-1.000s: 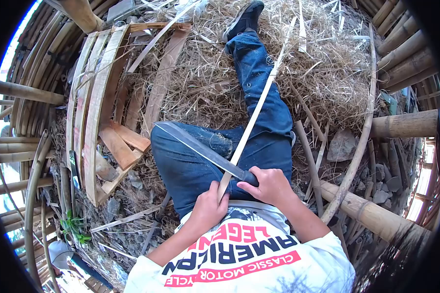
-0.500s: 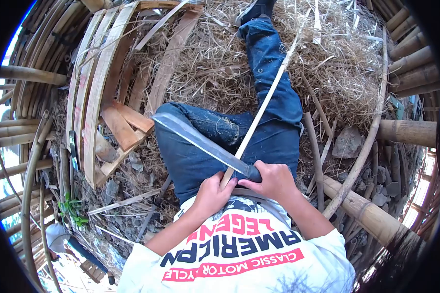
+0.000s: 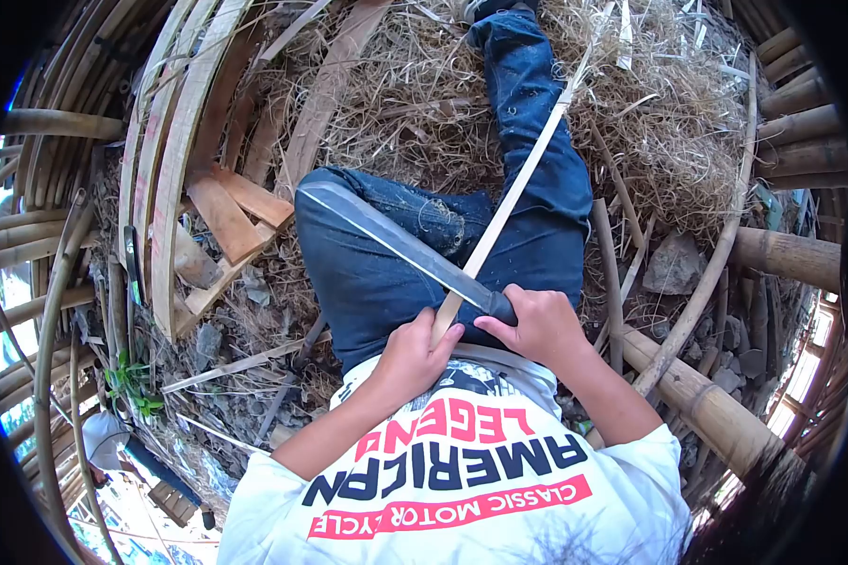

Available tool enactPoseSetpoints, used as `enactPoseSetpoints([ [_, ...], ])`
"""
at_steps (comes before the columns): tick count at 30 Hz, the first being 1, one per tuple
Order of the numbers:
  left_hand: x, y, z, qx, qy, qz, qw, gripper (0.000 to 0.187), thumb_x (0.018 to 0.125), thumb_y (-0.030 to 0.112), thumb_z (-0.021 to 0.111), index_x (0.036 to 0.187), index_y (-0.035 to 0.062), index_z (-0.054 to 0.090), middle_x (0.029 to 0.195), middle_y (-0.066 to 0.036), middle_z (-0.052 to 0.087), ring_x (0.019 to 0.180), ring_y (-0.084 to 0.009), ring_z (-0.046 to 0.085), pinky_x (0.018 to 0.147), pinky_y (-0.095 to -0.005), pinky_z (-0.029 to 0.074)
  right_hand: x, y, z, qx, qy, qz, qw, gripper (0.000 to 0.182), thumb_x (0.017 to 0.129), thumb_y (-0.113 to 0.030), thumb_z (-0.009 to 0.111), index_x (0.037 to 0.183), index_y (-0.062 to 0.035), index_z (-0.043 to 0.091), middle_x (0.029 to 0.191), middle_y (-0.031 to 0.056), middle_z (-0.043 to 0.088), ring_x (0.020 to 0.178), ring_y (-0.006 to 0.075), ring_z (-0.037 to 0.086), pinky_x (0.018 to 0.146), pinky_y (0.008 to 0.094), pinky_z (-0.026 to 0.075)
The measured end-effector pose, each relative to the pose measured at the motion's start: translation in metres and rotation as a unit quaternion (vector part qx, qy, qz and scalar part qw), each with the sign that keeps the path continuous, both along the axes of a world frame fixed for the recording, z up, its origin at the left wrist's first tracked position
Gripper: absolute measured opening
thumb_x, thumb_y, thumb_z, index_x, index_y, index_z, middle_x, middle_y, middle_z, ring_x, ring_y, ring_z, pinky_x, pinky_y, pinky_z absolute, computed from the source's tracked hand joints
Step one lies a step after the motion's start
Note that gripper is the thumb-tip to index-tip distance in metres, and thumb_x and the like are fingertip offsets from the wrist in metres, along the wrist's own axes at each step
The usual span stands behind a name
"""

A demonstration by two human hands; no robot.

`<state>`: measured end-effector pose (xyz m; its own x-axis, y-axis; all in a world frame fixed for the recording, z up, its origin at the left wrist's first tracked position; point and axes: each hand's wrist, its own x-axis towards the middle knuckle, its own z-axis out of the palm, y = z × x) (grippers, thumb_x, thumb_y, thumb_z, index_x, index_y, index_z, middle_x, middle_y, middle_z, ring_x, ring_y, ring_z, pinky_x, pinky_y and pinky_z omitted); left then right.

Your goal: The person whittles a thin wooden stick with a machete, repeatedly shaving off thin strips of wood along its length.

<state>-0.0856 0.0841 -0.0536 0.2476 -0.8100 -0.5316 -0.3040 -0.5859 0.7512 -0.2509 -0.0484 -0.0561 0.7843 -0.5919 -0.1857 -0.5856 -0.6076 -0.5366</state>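
My left hand (image 3: 416,355) is closed around the near end of a long, pale bamboo strip (image 3: 513,193). The strip runs away over my outstretched leg, and its far end looks frayed. In my right hand (image 3: 535,323) is the dark handle of a machete (image 3: 393,242). Its blade points left and away, lying across the strip just beyond my left hand, with the tip above my bent knee (image 3: 325,212). The two hands are close together in front of my waist.
Thin shavings (image 3: 660,141) cover the ground ahead. To the left stands a slatted wooden frame (image 3: 165,179) with short boards. Thick bamboo poles (image 3: 707,400) and a stone (image 3: 674,264) are at the right. Another person (image 3: 106,441) is at lower left, beyond the bamboo wall.
My right hand and the machete have shifted slightly nearer to my body along the strip relative to my left hand. The view has moved a little. Both grips are unchanged.
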Motion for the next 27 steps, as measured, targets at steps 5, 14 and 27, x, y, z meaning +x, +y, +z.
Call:
enactPoseSetpoints([
  [5,0.001,0.003,-0.002,-0.002,0.004,0.003,1.000,0.035,0.092,0.028,0.061,0.086,-0.0049,0.050,0.072,-0.030,0.058,0.072,-0.0479,0.060,0.061,-0.0482,0.046,0.000,-0.003,-0.001,-0.019,0.010,0.022,1.000,0.059,0.080,-0.061,0.065,0.068,-0.0039,0.055,0.054,0.0152,0.059,0.050,0.0331,0.062,0.047,0.0394,0.050],
  [14,0.002,0.001,-0.002,0.017,0.007,-0.011,1.000,0.036,0.092,0.027,0.062,0.082,-0.0034,0.046,0.069,-0.030,0.056,0.069,-0.0488,0.058,0.058,-0.0472,0.044,0.000,-0.012,-0.007,-0.016,0.024,-0.003,1.000,0.058,0.080,-0.060,0.065,0.069,-0.0043,0.055,0.056,0.0153,0.060,0.053,0.0344,0.063,0.049,0.0409,0.051],
  [27,0.004,0.004,-0.005,0.016,0.031,-0.015,0.999,0.034,0.093,0.024,0.060,0.082,-0.0043,0.046,0.069,-0.030,0.055,0.067,-0.0473,0.057,0.057,-0.0455,0.043,-0.006,-0.030,-0.020,-0.042,0.058,-0.045,0.996,0.060,0.082,-0.062,0.062,0.069,-0.0037,0.057,0.059,0.0171,0.062,0.057,0.0363,0.064,0.053,0.0431,0.052],
])
